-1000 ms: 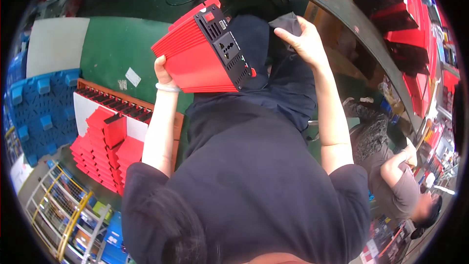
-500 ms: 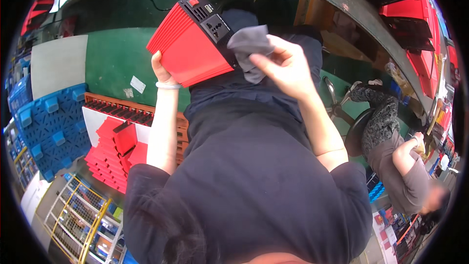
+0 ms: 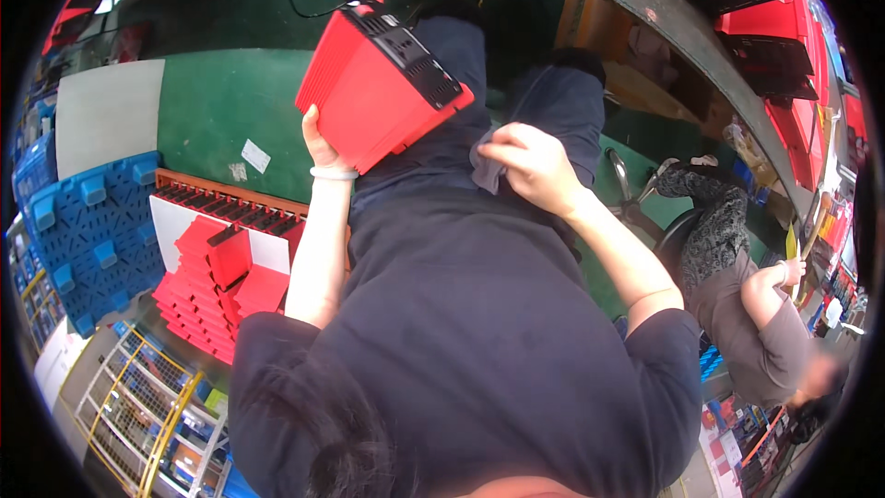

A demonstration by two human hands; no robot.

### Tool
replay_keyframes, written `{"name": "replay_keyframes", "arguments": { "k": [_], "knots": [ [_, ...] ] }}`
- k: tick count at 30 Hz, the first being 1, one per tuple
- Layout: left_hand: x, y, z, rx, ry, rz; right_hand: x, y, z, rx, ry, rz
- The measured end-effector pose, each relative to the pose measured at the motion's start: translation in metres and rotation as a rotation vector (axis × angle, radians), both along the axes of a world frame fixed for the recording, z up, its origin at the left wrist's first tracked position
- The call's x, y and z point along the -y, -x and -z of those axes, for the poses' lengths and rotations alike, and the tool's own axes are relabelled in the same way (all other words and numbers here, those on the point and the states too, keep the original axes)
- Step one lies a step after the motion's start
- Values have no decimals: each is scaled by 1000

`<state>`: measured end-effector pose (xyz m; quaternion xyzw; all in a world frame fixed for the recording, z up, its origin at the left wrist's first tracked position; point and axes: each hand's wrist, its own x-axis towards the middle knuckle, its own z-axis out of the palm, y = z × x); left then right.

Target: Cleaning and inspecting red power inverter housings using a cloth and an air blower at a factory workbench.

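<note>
A red power inverter (image 3: 373,92) with ribbed sides is held up over my lap, tilted, its black socket panel facing away from my body and to the right. My left hand (image 3: 324,146) grips its lower left side, with most of the fingers hidden behind the case. To the right and apart from the inverter, my right hand (image 3: 535,169) pinches a grey cloth (image 3: 485,171) that hangs down in front of my thighs.
To my left, a crate (image 3: 198,182) holds red units, with a stack of red cases (image 3: 198,304) beside it. A blue plastic pallet (image 3: 92,231) stands farther left. A bench edge (image 3: 682,37) curves along the upper right. At the right sits a co-worker (image 3: 756,314).
My right hand has drawn the cloth away from the inverter, down toward my lap. The inverter has turned in my left hand and shifted slightly right.
</note>
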<state>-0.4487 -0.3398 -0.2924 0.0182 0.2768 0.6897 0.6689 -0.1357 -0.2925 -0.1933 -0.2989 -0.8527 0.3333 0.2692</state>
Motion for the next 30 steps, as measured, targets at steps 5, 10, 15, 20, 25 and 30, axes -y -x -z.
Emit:
{"name": "replay_keyframes", "arguments": {
  "k": [5, 10, 15, 20, 25, 30],
  "knots": [
    [6, -4, 7, 168, -82, -16, -5, 6, -9, -452, 927, 506],
    [12, -1, 19, 84, -44, -35, -9, 23, -24, -590, 987, 511],
    [14, -1, 20, 68, -74, 0, -12, 33, -24, -642, 927, 431],
    [14, -3, 16, 98, -123, 67, -11, 43, -28, -435, 661, 344],
    [18, -1, 19, 141, -91, 50, 4, 42, -22, -331, 290, 162],
    [22, -2, 17, 92, -107, 43, 6, 17, -14, -168, -62, 50]
  ]
}}
